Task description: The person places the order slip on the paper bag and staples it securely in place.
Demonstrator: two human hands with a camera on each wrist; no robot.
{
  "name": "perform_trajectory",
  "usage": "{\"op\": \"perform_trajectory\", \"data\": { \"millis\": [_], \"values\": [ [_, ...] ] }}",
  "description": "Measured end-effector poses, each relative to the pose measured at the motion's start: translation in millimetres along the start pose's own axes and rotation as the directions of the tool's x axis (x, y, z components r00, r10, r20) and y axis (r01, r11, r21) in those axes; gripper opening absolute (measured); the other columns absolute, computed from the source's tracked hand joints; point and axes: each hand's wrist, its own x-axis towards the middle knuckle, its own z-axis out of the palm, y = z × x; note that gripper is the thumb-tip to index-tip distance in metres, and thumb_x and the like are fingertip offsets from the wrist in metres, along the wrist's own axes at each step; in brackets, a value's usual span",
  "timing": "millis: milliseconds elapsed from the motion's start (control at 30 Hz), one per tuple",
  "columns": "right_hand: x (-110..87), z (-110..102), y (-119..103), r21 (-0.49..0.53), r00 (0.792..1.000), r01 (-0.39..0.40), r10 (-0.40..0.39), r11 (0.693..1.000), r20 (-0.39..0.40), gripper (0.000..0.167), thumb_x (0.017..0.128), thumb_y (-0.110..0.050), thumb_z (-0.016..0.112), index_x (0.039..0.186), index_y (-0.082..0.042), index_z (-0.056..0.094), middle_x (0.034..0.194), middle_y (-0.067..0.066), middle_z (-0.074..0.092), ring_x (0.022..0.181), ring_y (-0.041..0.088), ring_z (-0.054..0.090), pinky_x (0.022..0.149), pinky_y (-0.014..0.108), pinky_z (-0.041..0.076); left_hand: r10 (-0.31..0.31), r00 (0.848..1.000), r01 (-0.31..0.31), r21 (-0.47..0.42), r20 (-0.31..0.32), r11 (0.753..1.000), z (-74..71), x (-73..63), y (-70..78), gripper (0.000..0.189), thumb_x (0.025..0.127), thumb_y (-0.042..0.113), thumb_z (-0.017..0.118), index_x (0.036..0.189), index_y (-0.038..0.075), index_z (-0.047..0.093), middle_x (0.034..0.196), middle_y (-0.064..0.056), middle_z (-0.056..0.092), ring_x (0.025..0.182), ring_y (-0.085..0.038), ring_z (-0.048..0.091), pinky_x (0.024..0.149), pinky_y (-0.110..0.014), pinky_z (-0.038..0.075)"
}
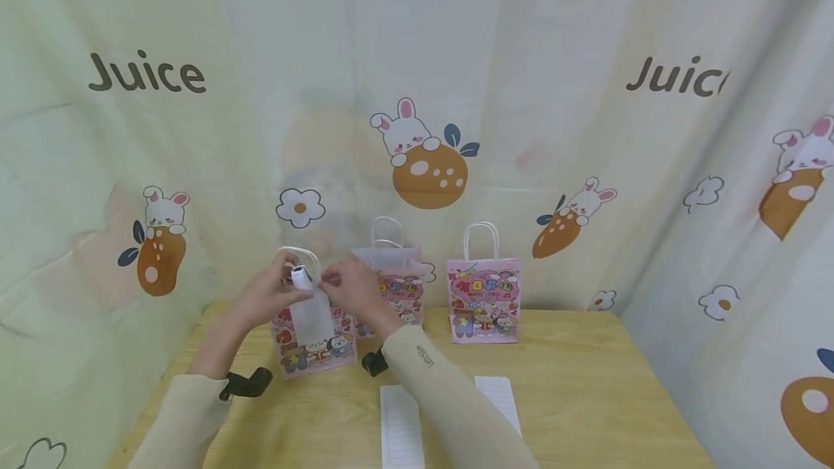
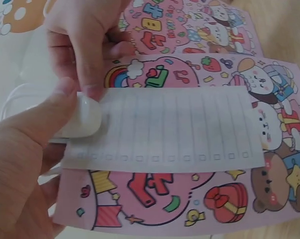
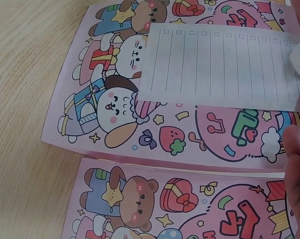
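My left hand (image 1: 270, 294) grips a small, glossy white tool with a rounded end (image 2: 87, 117) at the top of a pink cartoon-printed paper bag (image 1: 319, 360). The tool's exact kind is unclear. A white lined paper slip (image 2: 174, 129) with a row of checkboxes lies flat against the bag's front, its upper end under the tool. Beside the tool, my right hand (image 1: 357, 288) pinches the slip's upper corner at the bag's top edge; its fingertips are partly hidden. The bag stands upright, its white handle (image 1: 301, 250) rising behind the left hand.
Another pink bag (image 1: 407, 288) stands just behind the right hand, and one more pink bag (image 1: 483, 302) stands farther right. Lined slips (image 1: 400, 429) lie on the wooden table (image 1: 586, 382) near the front, partly under the right sleeve. A printed curtain (image 1: 560, 114) hangs behind.
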Motion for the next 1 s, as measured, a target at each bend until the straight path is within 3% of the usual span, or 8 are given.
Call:
{"op": "perform_trajectory", "data": {
  "millis": [300, 567, 700, 867, 1000],
  "values": [
    [5.1, -2, 0, -0.041, 0.999, 0.018, -0.016, 0.999, 0.041, 0.017, 0.09, -0.033, 0.071, 0.101, -0.021, 0.074, 0.096, -0.011, 0.067, 0.089, 0.006, 0.059, 0.074, 0.021, 0.049, 0.007, 0.999, -0.004, 0.092, -0.033, 0.996, 7.4, 1.8, -6.8, 0.043, 0.083, 0.015, 0.079, 0.117, -0.001, 0.058, 0.107, -0.013, 0.066, 0.1, -0.032, 0.063, 0.082, -0.047, 0.053],
    [4.2, -2, -2, 0.007, 0.99, 0.018, -0.019, 1.0, 0.143, 0.015, 0.094, -0.027, 0.067, 0.105, -0.018, 0.07, 0.101, -0.006, 0.069, 0.096, 0.012, 0.065, 0.079, 0.025, 0.052, 0.037, 0.999, -0.035, 0.064, -0.019, 0.997, 4.0, -1.0, -4.0, 0.035, 0.083, 0.011, 0.078, 0.111, 0.0, 0.059, 0.103, -0.013, 0.066, 0.097, -0.033, 0.064, 0.079, -0.045, 0.055],
    [4.3, -4, -3, -0.012, 0.988, 0.047, -0.044, 0.999, 0.145, 0.015, 0.094, -0.026, 0.067, 0.105, -0.017, 0.07, 0.1, -0.006, 0.069, 0.093, 0.011, 0.064, 0.079, 0.024, 0.051, 0.038, 0.999, -0.037, 0.061, -0.011, 0.997, 2.4, -0.3, -3.0, 0.036, 0.085, 0.013, 0.077, 0.112, -0.001, 0.059, 0.103, -0.013, 0.065, 0.097, -0.034, 0.064, 0.078, -0.045, 0.055],
    [7.3, -9, -7, -0.145, 0.987, 0.101, -0.081, 0.984, 0.141, 0.016, 0.094, -0.031, 0.066, 0.104, -0.02, 0.071, 0.094, -0.009, 0.069, 0.083, 0.005, 0.06, 0.072, 0.02, 0.049, 0.046, 0.999, -0.045, 0.048, -0.006, 0.998, 1.9, 2.8, -3.8, 0.034, 0.085, 0.014, 0.076, 0.111, 0.0, 0.06, 0.103, -0.013, 0.066, 0.097, -0.033, 0.065, 0.075, -0.043, 0.056],
    [10.8, -11, -10, -0.324, 0.974, 0.209, -0.167, 0.922, 0.154, 0.021, 0.088, -0.043, 0.07, 0.099, -0.025, 0.071, 0.082, -0.016, 0.065, 0.075, 0.005, 0.051, 0.07, 0.021, 0.043, 0.067, 0.998, -0.067, 0.043, -0.01, 0.997, 1.0, 3.7, -3.9, 0.033, 0.084, 0.012, 0.078, 0.11, 0.001, 0.062, 0.101, -0.012, 0.068, 0.093, -0.03, 0.066, 0.073, -0.042, 0.056]
  ]
}}
